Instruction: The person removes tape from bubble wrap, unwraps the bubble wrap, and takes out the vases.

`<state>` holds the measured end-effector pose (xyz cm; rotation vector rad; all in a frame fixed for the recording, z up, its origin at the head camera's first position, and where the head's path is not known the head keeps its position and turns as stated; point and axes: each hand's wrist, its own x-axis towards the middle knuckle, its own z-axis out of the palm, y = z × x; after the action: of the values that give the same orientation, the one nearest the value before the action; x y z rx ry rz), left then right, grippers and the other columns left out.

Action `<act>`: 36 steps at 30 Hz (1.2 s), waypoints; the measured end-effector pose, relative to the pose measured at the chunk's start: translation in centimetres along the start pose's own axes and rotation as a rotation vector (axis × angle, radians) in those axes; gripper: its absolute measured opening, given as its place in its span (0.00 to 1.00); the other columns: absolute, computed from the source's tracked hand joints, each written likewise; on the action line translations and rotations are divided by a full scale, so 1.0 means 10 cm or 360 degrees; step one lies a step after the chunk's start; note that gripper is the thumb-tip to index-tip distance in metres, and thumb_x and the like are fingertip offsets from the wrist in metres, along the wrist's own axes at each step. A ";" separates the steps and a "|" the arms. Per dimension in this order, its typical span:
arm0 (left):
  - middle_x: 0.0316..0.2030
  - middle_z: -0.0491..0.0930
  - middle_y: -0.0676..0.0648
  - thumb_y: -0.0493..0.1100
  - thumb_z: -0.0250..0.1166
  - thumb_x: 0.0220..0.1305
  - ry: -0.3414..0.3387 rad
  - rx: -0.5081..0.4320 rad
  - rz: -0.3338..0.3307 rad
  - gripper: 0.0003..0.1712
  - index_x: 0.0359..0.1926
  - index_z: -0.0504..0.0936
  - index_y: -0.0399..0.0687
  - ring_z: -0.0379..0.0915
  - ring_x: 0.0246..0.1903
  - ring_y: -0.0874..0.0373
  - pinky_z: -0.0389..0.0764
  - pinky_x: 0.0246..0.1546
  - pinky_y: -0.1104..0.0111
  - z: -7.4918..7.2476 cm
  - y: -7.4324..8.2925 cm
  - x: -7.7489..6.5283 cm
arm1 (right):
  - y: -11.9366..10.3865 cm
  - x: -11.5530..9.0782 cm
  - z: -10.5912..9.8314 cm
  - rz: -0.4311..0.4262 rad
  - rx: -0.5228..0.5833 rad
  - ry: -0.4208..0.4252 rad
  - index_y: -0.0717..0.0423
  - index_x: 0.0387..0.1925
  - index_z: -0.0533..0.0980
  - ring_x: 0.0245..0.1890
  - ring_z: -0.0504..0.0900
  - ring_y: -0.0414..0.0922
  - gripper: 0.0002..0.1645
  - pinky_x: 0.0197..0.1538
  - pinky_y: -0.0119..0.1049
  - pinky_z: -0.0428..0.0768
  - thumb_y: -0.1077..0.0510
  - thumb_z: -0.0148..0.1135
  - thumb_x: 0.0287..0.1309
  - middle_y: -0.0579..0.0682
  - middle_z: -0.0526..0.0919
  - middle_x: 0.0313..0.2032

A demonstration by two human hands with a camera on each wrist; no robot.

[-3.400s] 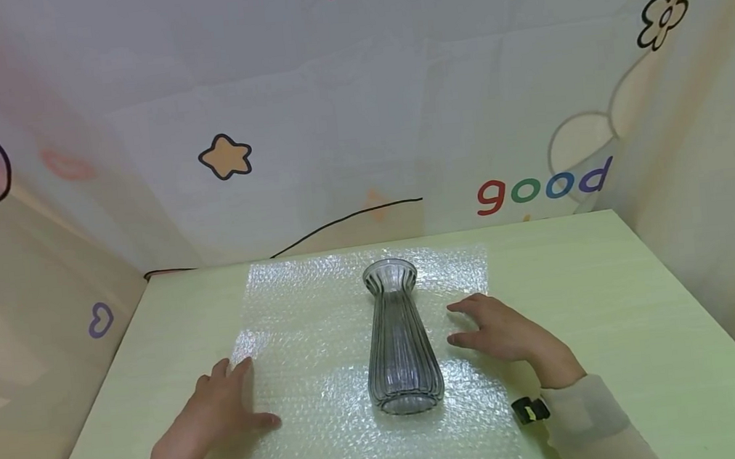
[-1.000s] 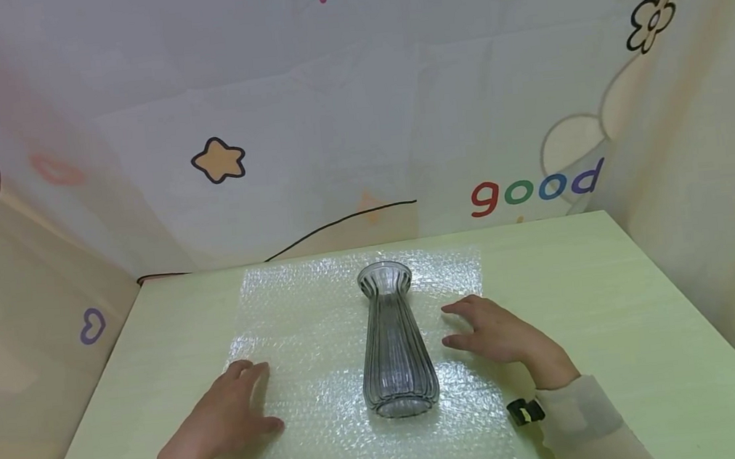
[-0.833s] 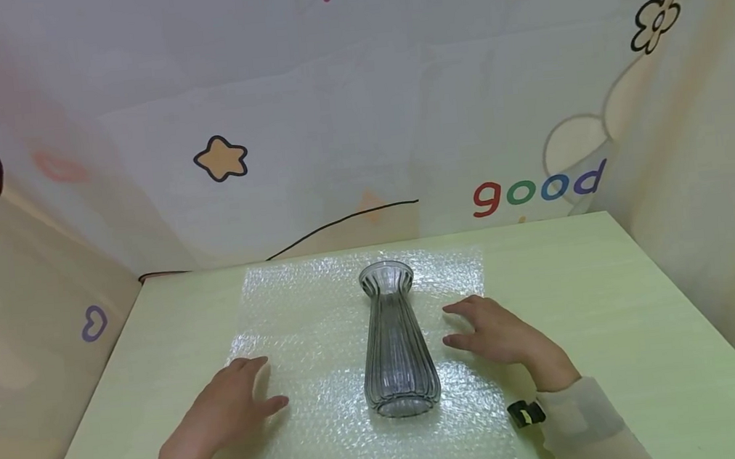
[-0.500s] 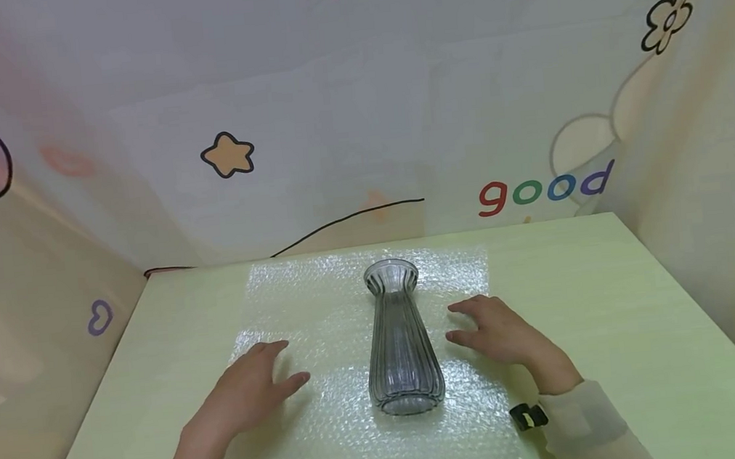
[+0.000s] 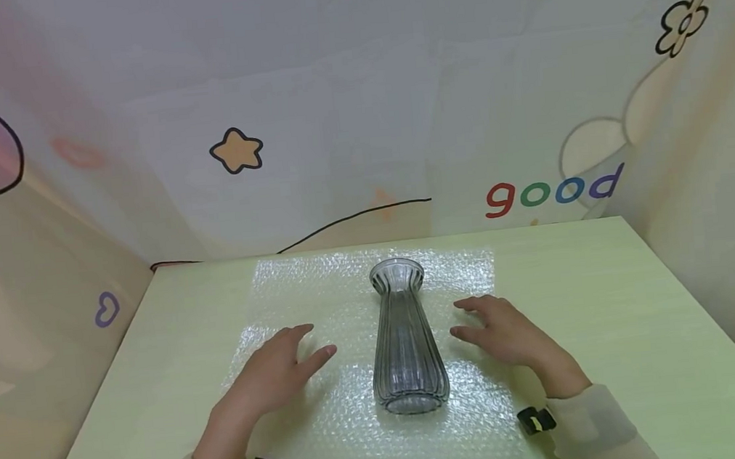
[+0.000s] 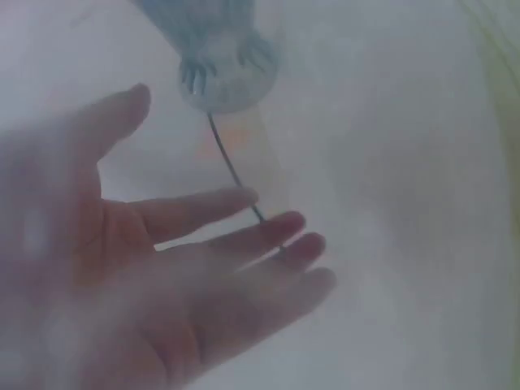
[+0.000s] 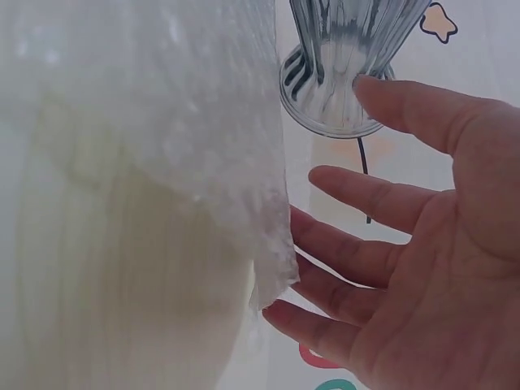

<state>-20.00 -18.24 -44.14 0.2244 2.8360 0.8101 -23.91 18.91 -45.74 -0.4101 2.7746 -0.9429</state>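
Note:
A grey ribbed glass vase lies on its side on a sheet of bubble wrap, its flared mouth toward the wall and its base toward me. My left hand is over the sheet to the left of the vase, apart from it, thumb and fingers spread. On the other side, my right hand has its fingers extended near the sheet's right edge. In the right wrist view, fingertips appear at or near the edge of the wrap; contact is unclear. The left wrist view is hazy, with the vase beyond the thumb.
The pale green table extends past the sheet on both sides. A printed cloth backdrop rises along its back edge and both sides. Each wrist wears a black strap, the right one near the cuff.
My left hand has moved rightward and forward, closer to the vase, and its thumb has spread. The right hand has barely shifted. The vase and bubble wrap stay put; the head view swings slightly.

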 end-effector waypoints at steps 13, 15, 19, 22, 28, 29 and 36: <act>0.73 0.69 0.38 0.75 0.55 0.70 -0.0025 -0.0260 0.0008 0.52 0.81 0.57 0.46 0.72 0.68 0.38 0.72 0.66 0.41 0.13 0.08 0.15 | 0.01 -0.01 0.05 0.0054 0.0206 0.0013 0.59 0.79 0.59 0.69 0.73 0.65 0.46 0.65 0.63 0.75 0.37 0.59 0.72 0.64 0.75 0.69; 0.73 0.70 0.37 0.74 0.55 0.71 -0.0034 -0.0293 0.0013 0.52 0.81 0.57 0.47 0.72 0.68 0.37 0.72 0.66 0.40 0.14 0.10 0.16 | 0.02 -0.01 0.06 0.0064 0.0211 0.0024 0.58 0.79 0.58 0.68 0.74 0.64 0.47 0.64 0.62 0.76 0.36 0.57 0.73 0.63 0.75 0.68; 0.72 0.71 0.37 0.73 0.55 0.71 -0.0035 -0.0342 0.0029 0.50 0.81 0.57 0.48 0.73 0.67 0.37 0.73 0.64 0.40 0.16 0.13 0.17 | 0.00 -0.02 0.08 0.0070 0.0239 0.0041 0.58 0.79 0.58 0.66 0.76 0.62 0.46 0.64 0.61 0.77 0.35 0.56 0.73 0.62 0.76 0.67; 0.71 0.72 0.38 0.73 0.55 0.71 -0.0028 -0.0367 0.0036 0.50 0.81 0.58 0.49 0.74 0.66 0.38 0.75 0.63 0.40 0.18 0.16 0.19 | -0.03 -0.02 0.08 0.0074 0.0261 0.0038 0.58 0.79 0.58 0.65 0.77 0.61 0.46 0.63 0.60 0.77 0.35 0.56 0.74 0.61 0.77 0.66; 0.71 0.72 0.40 0.75 0.55 0.70 -0.0050 -0.0396 0.0034 0.50 0.81 0.58 0.51 0.75 0.65 0.41 0.75 0.63 0.41 0.23 0.23 0.24 | -0.08 -0.01 0.07 0.0079 0.0282 0.0024 0.58 0.78 0.59 0.67 0.76 0.61 0.45 0.63 0.59 0.78 0.36 0.55 0.74 0.60 0.78 0.65; 0.71 0.72 0.40 0.75 0.55 0.70 -0.0055 -0.0402 0.0032 0.51 0.81 0.58 0.51 0.75 0.65 0.42 0.75 0.63 0.42 0.24 0.25 0.25 | -0.09 -0.01 0.07 0.0077 0.0291 0.0021 0.58 0.78 0.59 0.66 0.76 0.61 0.45 0.63 0.59 0.78 0.36 0.55 0.74 0.60 0.78 0.65; 0.71 0.73 0.41 0.75 0.56 0.69 -0.0060 -0.0408 0.0053 0.51 0.81 0.58 0.51 0.76 0.64 0.43 0.77 0.61 0.43 0.25 0.31 0.25 | -0.15 0.00 0.10 0.0051 0.0383 -0.0008 0.59 0.78 0.60 0.64 0.78 0.58 0.44 0.62 0.56 0.79 0.38 0.57 0.74 0.59 0.79 0.63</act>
<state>-21.63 -13.93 -44.89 0.2471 2.6648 1.1508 -23.37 17.22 -45.56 -0.3277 2.6112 -1.2466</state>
